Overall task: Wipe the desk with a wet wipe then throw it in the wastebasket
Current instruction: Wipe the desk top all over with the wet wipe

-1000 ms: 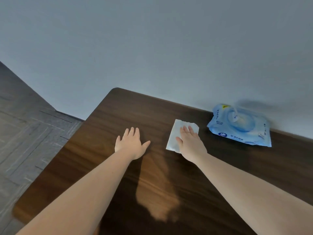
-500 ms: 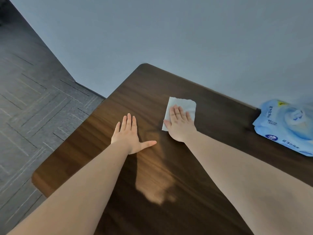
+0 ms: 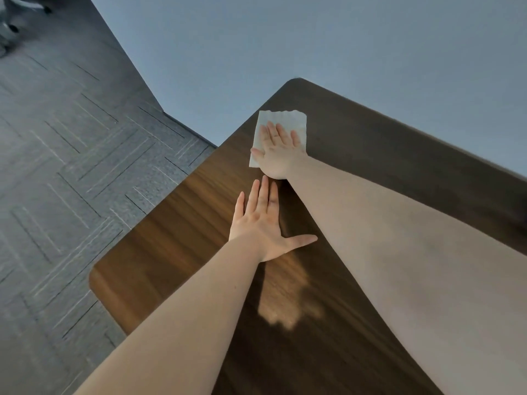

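Desk | right hand flat on wipe | left hand fingers spread

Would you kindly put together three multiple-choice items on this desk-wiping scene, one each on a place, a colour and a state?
1. Where on the desk does the wet wipe lie?
A. Near the far left corner
B. At the near edge
C. On the floor

2. What colour is the wet wipe?
A. Blue
B. White
C. Yellow

3. How does the right hand meet the wet wipe?
A. It pinches it up off the desk
B. It hovers apart from it
C. It presses flat on it, fingers spread

Answers:
1. A, since the wipe sits by the rounded far corner on the left.
2. B, since it shows white against the dark wood.
3. C, since the open palm lies on the wipe, while the left hand rests flat on bare wood.
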Demonstrator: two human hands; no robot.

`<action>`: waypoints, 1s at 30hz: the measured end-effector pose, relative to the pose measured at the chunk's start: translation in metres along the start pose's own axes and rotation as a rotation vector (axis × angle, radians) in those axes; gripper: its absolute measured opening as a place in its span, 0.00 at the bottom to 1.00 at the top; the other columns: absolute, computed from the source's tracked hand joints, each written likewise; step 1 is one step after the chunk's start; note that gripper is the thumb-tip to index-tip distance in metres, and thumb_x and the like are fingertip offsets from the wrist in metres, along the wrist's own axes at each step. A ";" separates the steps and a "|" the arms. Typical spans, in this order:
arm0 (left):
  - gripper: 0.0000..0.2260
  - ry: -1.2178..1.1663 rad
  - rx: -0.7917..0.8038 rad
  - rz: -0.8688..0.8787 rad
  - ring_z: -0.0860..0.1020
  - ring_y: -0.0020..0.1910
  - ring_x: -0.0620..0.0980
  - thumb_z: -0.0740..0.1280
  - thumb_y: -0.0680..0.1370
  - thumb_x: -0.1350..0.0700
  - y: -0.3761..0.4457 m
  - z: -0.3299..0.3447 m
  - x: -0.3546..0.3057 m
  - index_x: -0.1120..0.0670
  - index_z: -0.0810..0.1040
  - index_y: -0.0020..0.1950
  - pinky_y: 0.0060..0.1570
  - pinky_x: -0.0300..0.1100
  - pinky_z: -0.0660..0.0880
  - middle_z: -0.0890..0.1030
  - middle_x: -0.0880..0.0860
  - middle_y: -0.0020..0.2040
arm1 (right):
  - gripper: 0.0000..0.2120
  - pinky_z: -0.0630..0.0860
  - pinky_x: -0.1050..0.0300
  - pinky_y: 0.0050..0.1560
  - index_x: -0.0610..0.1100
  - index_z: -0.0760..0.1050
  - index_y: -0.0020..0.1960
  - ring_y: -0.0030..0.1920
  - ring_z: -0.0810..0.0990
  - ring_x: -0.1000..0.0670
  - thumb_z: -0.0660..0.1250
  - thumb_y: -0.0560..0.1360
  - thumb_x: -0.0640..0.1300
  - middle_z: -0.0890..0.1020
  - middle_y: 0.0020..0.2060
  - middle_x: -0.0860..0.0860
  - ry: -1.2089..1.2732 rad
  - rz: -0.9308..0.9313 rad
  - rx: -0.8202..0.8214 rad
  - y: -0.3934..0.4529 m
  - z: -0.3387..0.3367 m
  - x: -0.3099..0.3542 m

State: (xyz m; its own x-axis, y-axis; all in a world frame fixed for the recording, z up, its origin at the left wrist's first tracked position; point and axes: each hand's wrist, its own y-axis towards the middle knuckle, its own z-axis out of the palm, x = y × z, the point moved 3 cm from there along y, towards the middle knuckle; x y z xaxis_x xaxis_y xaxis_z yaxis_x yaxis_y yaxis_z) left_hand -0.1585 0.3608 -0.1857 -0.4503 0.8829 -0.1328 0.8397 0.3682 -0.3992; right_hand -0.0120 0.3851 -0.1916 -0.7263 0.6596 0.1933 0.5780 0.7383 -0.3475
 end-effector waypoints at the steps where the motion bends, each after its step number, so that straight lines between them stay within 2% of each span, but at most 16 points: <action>1: 0.54 -0.003 -0.004 0.001 0.33 0.75 0.52 0.51 0.64 0.22 0.000 0.000 0.000 0.52 0.34 0.76 0.71 0.52 0.32 0.34 0.51 0.77 | 0.29 0.35 0.47 0.73 0.46 0.35 0.77 0.76 0.36 0.48 0.40 0.81 0.57 0.37 0.77 0.49 -0.001 -0.003 -0.002 0.002 0.001 0.001; 6: 0.54 -0.001 -0.016 -0.001 0.34 0.76 0.52 0.51 0.64 0.21 -0.002 0.000 -0.002 0.52 0.35 0.76 0.71 0.51 0.34 0.35 0.52 0.77 | 0.29 0.35 0.47 0.73 0.48 0.36 0.77 0.76 0.36 0.49 0.40 0.81 0.58 0.38 0.77 0.50 0.011 -0.006 -0.003 -0.011 0.004 -0.011; 11: 0.54 0.064 -0.003 0.001 0.37 0.76 0.54 0.48 0.64 0.20 -0.004 -0.003 -0.002 0.55 0.37 0.77 0.73 0.53 0.39 0.37 0.54 0.78 | 0.29 0.34 0.49 0.73 0.48 0.36 0.77 0.76 0.36 0.50 0.39 0.81 0.58 0.38 0.77 0.51 0.100 0.106 0.002 -0.067 0.015 -0.050; 15: 0.49 0.190 -0.035 0.152 0.39 0.77 0.51 0.43 0.68 0.23 -0.010 -0.008 -0.022 0.55 0.39 0.77 0.74 0.52 0.42 0.39 0.53 0.78 | 0.29 0.34 0.49 0.73 0.49 0.35 0.77 0.76 0.36 0.51 0.39 0.80 0.59 0.38 0.77 0.52 0.161 0.261 -0.001 -0.139 0.028 -0.103; 20: 0.45 0.194 -0.072 0.379 0.41 0.77 0.48 0.43 0.71 0.26 -0.026 -0.004 -0.114 0.55 0.40 0.78 0.75 0.50 0.43 0.41 0.51 0.79 | 0.29 0.34 0.50 0.74 0.50 0.34 0.76 0.76 0.35 0.52 0.38 0.80 0.59 0.36 0.76 0.53 0.200 0.517 -0.032 -0.252 0.053 -0.189; 25: 0.44 0.246 0.032 0.627 0.39 0.76 0.47 0.43 0.72 0.27 -0.044 0.017 -0.227 0.54 0.38 0.77 0.75 0.50 0.42 0.39 0.51 0.78 | 0.28 0.35 0.52 0.74 0.47 0.34 0.76 0.76 0.35 0.53 0.37 0.81 0.57 0.37 0.77 0.51 0.219 0.751 -0.073 -0.387 0.080 -0.279; 30: 0.43 0.338 0.126 0.844 0.39 0.76 0.47 0.44 0.72 0.27 -0.081 0.056 -0.346 0.53 0.38 0.77 0.75 0.48 0.41 0.39 0.50 0.78 | 0.29 0.38 0.50 0.74 0.47 0.37 0.77 0.77 0.39 0.52 0.38 0.81 0.58 0.41 0.78 0.51 0.313 1.000 -0.092 -0.508 0.109 -0.354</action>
State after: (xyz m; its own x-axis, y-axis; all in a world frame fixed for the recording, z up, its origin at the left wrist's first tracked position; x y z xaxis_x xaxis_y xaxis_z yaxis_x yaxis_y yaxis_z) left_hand -0.0876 0.0091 -0.1582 0.4268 0.8900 -0.1604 0.8013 -0.4544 -0.3891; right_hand -0.0893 -0.2387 -0.1830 0.2183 0.9717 0.0899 0.8968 -0.1634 -0.4113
